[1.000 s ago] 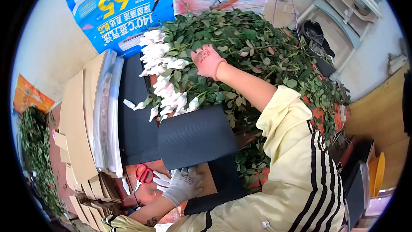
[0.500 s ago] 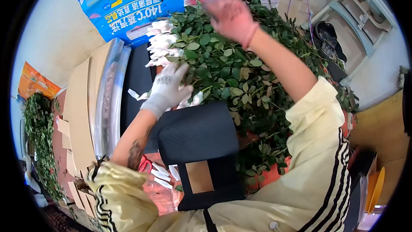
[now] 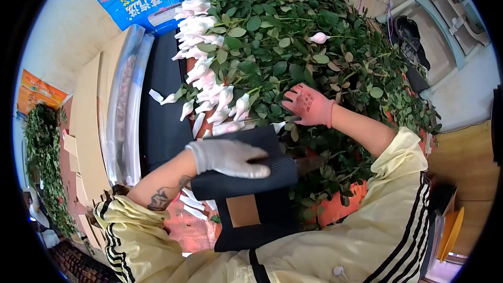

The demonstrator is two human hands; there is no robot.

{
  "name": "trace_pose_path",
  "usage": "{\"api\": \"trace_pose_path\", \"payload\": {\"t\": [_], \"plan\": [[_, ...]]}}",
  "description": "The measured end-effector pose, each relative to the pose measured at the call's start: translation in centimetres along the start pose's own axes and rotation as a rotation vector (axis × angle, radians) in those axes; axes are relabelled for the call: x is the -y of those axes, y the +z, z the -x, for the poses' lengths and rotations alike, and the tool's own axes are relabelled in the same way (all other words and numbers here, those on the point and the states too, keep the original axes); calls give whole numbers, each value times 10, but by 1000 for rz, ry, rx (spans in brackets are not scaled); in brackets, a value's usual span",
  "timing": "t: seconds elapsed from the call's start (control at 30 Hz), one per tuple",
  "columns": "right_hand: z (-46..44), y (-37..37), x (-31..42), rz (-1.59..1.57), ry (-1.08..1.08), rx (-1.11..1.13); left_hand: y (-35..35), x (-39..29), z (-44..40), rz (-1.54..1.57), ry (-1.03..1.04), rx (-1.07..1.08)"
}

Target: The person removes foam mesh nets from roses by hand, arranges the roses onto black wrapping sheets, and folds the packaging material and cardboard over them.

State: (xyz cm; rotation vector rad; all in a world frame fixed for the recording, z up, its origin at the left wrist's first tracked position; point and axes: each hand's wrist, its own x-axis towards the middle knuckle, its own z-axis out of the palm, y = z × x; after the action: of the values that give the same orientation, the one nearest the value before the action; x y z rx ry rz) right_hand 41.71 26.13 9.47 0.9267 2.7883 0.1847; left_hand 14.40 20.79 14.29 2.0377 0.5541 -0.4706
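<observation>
My left hand [image 3: 230,159], in a pale grey-white glove, lies over a black ribbed sheet [image 3: 283,173], its fingers stretched out to the right and slightly blurred. My right hand [image 3: 309,106], in a pink glove, is at the leaves of a large heap of rose stems [image 3: 293,36]. Its fingers are apart, and nothing shows between them. White-netted rose buds [image 3: 201,68] line the heap's left side. One netted bud [image 3: 319,37] rests on top of the leaves, above my right hand. White net sleeves [image 3: 193,204] lie below my left forearm.
Flat cardboard [image 3: 86,120] and rolls of clear film [image 3: 123,110] stand on the left. Behind the heap is a blue printed bag [image 3: 141,0]. More greenery [image 3: 44,162] lies at far left, and a pale chair frame [image 3: 440,31] stands at right.
My left hand has left the netted buds and come down onto the black sheet. My right hand has dropped from the far side to the near leaves. The view has shifted slightly.
</observation>
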Motion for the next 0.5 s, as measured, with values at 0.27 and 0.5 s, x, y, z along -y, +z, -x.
{"api": "trace_pose_path", "payload": {"t": [0.27,0.5], "plan": [[19,67,-13,392,-125,215,35,3,-13,190,-61,157],[24,-23,-65,182,100,-321,12,30,-14,186,-43,-421]]}}
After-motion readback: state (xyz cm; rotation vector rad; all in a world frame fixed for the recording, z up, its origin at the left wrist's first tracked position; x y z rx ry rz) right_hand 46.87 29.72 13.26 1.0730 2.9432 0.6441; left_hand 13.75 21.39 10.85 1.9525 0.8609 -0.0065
